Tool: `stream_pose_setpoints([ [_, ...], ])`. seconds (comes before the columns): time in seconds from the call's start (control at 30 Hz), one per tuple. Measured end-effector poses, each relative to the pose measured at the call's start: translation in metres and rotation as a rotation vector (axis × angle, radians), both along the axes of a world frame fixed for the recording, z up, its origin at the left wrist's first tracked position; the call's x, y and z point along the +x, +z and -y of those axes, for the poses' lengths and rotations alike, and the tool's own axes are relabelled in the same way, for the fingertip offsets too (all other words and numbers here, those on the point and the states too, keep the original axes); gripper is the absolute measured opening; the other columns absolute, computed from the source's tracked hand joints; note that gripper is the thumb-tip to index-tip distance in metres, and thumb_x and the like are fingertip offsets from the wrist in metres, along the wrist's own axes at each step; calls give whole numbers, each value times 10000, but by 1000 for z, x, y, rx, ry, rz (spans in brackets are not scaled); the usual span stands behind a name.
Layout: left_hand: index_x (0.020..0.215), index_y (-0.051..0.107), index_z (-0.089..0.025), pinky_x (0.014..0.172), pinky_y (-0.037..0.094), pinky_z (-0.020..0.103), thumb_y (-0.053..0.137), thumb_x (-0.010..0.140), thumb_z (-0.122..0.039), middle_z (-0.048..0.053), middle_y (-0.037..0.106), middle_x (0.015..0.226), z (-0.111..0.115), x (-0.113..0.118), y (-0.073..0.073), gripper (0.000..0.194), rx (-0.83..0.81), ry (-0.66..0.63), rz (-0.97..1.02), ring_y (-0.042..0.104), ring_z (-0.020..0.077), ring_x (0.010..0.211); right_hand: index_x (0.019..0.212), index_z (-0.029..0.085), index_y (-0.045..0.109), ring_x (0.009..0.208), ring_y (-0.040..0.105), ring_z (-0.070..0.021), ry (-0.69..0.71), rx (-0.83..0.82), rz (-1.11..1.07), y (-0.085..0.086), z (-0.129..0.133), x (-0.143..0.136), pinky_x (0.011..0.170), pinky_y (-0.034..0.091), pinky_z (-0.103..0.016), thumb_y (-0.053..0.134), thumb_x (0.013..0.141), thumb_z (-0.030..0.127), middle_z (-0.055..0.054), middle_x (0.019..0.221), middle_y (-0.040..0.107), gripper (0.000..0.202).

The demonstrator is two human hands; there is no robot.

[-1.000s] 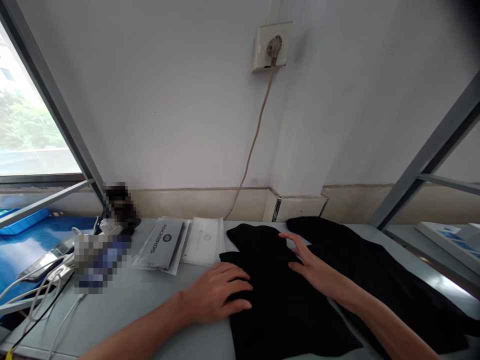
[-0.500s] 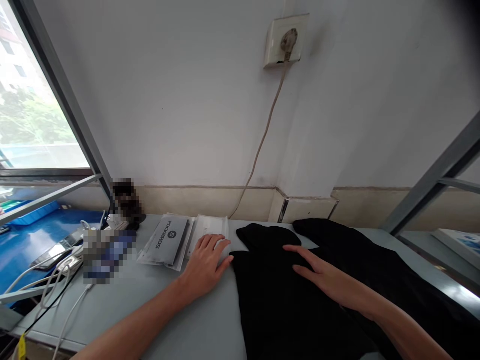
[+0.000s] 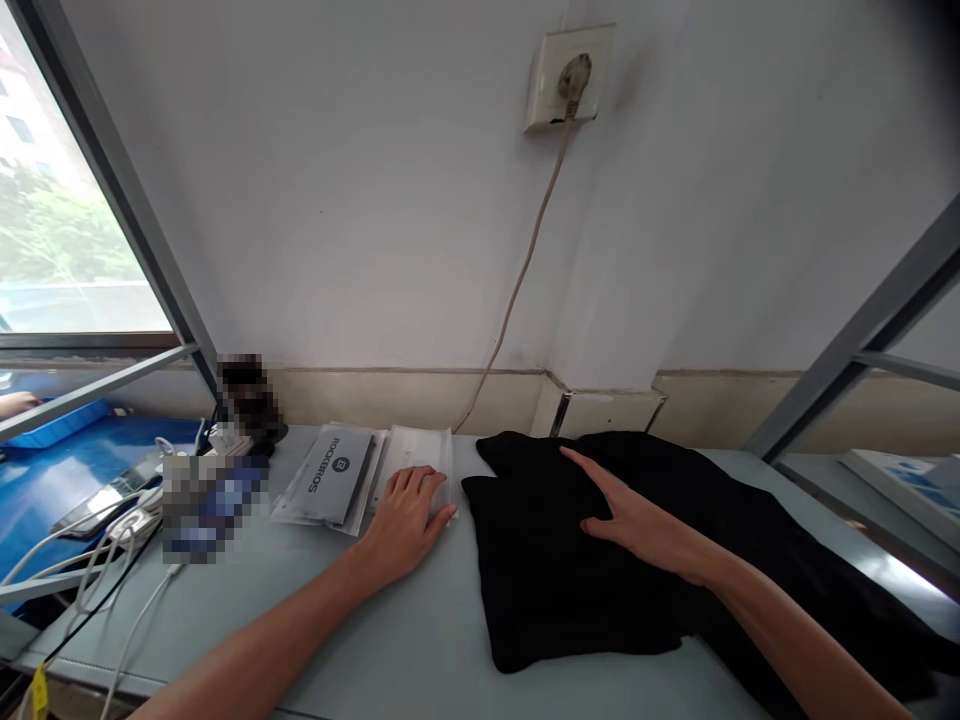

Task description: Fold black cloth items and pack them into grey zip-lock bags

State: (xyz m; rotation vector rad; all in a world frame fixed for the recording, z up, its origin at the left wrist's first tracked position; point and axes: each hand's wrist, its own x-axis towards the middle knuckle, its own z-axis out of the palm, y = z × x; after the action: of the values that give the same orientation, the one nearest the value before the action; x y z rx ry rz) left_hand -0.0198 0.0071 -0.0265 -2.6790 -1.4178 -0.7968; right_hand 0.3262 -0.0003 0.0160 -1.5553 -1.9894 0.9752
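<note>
Fingers (image 3: 592, 470) loosely spread, left hand (image 3: 405, 522) on bagged white packet (image 3: 401, 449), right hand (image 3: 634, 515) on black cloth (image 3: 547, 585)

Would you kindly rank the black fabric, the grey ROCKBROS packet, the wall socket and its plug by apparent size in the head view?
1. Black fabric
2. Grey ROCKBROS packet and wall socket: too close in apparent size to rank
3. Plug
</note>
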Motion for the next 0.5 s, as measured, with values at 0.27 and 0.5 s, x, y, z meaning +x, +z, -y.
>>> stream_pose_setpoints([
  [0.27, 1375, 533, -221, 1094, 447, 515, 444, 1085, -446, 119, 601, 1375, -4, -2, -2, 377, -55, 17, -1, 534, 309, 1312, 1679, 359, 101, 1524, 376, -335, 201, 129, 235, 59, 4, -4, 1192, 428, -455, 586, 885, 236, 13, 1732, 234, 938],
  [0.5, 1358, 552, -228, 1092, 454, 493, 466, 1077, -427, 108, 613, 1370, -6, -3, -7, 356, -56, 24, 15, 548, 300, 1291, 1660, 404, 195, 1501, 421, -305, -51, 266, 279, 88, 6, 123, 1149, 444, -360, 618, 942, 473, -3, 1708, 309, 837],
])
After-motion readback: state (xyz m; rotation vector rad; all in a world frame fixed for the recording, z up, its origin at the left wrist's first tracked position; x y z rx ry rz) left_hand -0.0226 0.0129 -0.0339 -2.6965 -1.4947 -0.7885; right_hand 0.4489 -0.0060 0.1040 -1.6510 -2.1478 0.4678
